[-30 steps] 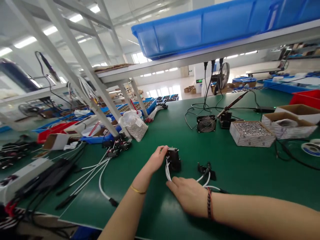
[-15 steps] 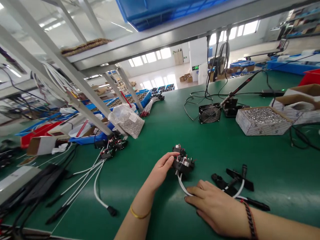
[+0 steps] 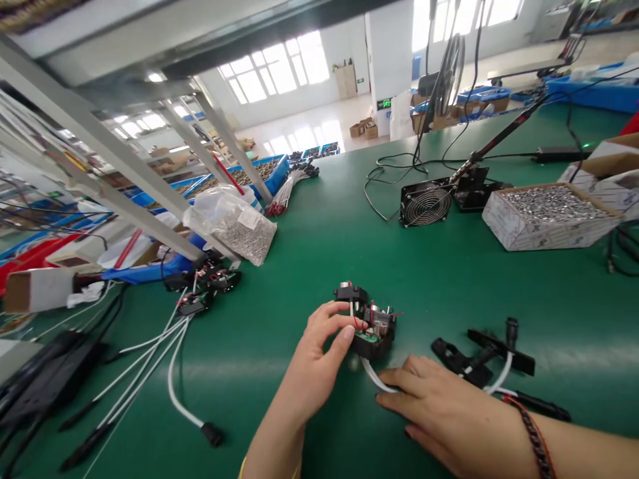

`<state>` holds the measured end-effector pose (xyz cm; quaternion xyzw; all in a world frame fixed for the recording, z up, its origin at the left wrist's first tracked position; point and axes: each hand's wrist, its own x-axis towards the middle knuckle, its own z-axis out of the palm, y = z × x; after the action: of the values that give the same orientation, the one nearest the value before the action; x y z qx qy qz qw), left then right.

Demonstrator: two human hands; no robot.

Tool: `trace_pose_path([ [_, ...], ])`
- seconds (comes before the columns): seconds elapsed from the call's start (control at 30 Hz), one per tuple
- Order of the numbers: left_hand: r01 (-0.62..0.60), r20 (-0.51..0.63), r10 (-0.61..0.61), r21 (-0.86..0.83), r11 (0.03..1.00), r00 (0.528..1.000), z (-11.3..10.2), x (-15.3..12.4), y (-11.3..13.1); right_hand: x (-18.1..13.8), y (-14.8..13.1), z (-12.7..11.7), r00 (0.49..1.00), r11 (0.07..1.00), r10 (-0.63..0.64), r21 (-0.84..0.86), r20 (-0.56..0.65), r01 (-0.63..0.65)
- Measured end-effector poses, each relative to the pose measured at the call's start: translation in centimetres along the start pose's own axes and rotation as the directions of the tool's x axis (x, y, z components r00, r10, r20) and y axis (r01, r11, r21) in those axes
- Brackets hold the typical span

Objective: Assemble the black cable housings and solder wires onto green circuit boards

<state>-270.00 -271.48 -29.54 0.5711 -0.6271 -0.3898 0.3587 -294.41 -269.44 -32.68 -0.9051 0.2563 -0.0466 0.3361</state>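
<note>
My left hand (image 3: 319, 356) pinches a small black electronic module (image 3: 372, 327) with metal parts and thin red wires, holding it just above the green table (image 3: 309, 259). A white cable (image 3: 372, 378) runs from the module under my right hand (image 3: 439, 409), which lies flat on the table with fingers stretched out, pressing the cable down. To the right of that hand lie black plastic parts with a white cable and a round connector (image 3: 486, 356).
A small black fan (image 3: 425, 201) and a box of metal screws (image 3: 546, 214) stand at the back right. A bag of small parts (image 3: 232, 223) lies by the slanted rack legs. More white cables with black modules (image 3: 200, 293) spread out on the left.
The view has tilted down and closer. My left hand has turned the module so its metal parts face up, and my right hand has stayed flat on the cable.
</note>
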Motion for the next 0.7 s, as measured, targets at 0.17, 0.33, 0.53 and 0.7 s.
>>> trace_pose_path([
  [0.17, -0.196, 0.067, 0.185, 0.335, 0.922, 0.981, 0.6, -2.2, 1.6, 0.1, 0.2, 0.5, 0.997, 0.999, -0.042, -0.031, -0.062, 0.04],
  [0.33, -0.393, 0.174, 0.359, 0.552, 0.735, 0.917, 1.4, -4.0, 2.7, 0.4, 0.6, 0.9, 0.995, 0.995, -0.063, -0.088, -0.074, 0.056],
  [0.53, -0.403, 0.264, 0.305, 0.577, 0.711, 0.915, 1.9, -4.8, 3.1, -0.3, -0.5, 1.1, 0.989, 0.981, -0.089, -0.182, -0.12, 0.066],
  [0.7, -0.35, 0.289, 0.224, 0.526, 0.775, 0.931, 2.0, -6.8, 2.7, -3.2, -1.5, -0.5, 0.996, 0.983, -0.021, -0.183, -0.087, 0.005],
])
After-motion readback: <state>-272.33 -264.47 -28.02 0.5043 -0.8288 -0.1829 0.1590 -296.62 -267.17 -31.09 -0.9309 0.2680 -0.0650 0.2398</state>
